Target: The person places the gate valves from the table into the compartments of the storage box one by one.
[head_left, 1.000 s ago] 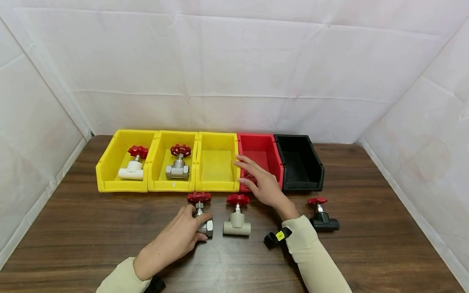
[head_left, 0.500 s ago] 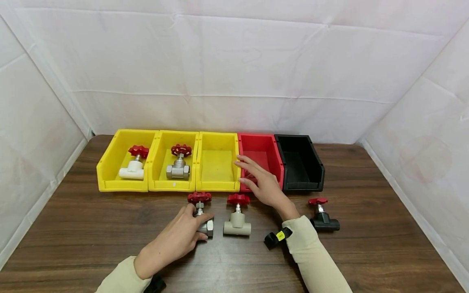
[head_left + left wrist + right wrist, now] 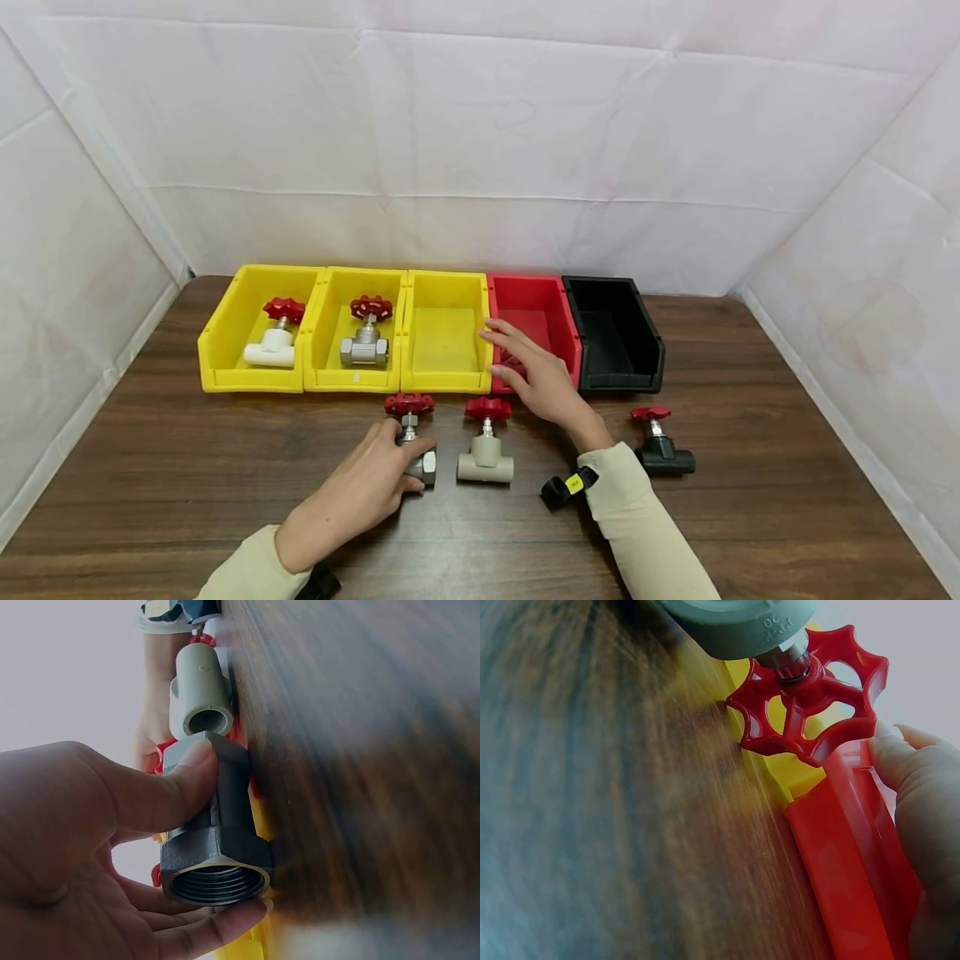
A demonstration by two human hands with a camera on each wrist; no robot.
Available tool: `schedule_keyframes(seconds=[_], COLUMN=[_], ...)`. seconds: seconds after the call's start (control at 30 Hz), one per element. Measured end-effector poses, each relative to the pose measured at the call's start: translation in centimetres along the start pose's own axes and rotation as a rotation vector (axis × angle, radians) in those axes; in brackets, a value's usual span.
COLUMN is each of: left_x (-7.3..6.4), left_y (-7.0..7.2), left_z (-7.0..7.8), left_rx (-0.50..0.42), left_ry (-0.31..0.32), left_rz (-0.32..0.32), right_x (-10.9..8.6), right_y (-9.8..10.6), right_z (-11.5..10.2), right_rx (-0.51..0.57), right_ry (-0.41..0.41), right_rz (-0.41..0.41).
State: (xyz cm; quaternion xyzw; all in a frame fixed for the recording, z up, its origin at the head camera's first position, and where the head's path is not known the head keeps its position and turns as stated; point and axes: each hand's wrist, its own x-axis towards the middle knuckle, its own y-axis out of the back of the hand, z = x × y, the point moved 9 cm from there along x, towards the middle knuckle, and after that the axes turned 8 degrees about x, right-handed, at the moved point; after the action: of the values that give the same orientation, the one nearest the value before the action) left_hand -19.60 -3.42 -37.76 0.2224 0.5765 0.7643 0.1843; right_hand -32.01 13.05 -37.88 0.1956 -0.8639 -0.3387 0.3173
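Note:
My left hand (image 3: pixel 348 492) grips the steel body of a gate valve (image 3: pixel 429 468) with a red handwheel, which lies on the table before the bins. In the left wrist view, the thumb lies on top of the valve's hexagonal body (image 3: pixel 236 791), with fingers beneath its threaded end. My right hand (image 3: pixel 543 383) rests at the adjoining walls of the third yellow bin (image 3: pixel 446 383) and the red bin (image 3: pixel 525 282), its fingers extended. Between my hands lies a beige plastic valve (image 3: pixel 485 468) with a red handwheel; the right wrist view shows this handwheel (image 3: pixel 810 686) close up.
The first yellow bin (image 3: pixel 251 383) holds a white valve (image 3: pixel 272 347). The second yellow bin (image 3: pixel 351 383) holds a steel valve (image 3: pixel 365 346). A black bin (image 3: pixel 621 383) ends the row at right. A dark valve (image 3: pixel 663 457) lies right of my right forearm. White sheeting (image 3: pixel 480 125) encloses the table.

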Motion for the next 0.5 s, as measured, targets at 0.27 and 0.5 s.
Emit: schedule_keyframes(seconds=[0.27,0.5], left_x=[0.03,0.0], left_y=[0.15,0.0], left_z=[0.09,-0.08], left_rx=[0.028,0.019], left_ry=[-0.011,0.012], left_rz=[0.024,0.009], right_x=[-0.06,0.01], right_y=[-0.07,-0.05], right_z=[0.17,0.14], right_rx=[0.008,0.0], right_ry=[-0.019,-0.027], right_rz=[-0.004,-0.003])
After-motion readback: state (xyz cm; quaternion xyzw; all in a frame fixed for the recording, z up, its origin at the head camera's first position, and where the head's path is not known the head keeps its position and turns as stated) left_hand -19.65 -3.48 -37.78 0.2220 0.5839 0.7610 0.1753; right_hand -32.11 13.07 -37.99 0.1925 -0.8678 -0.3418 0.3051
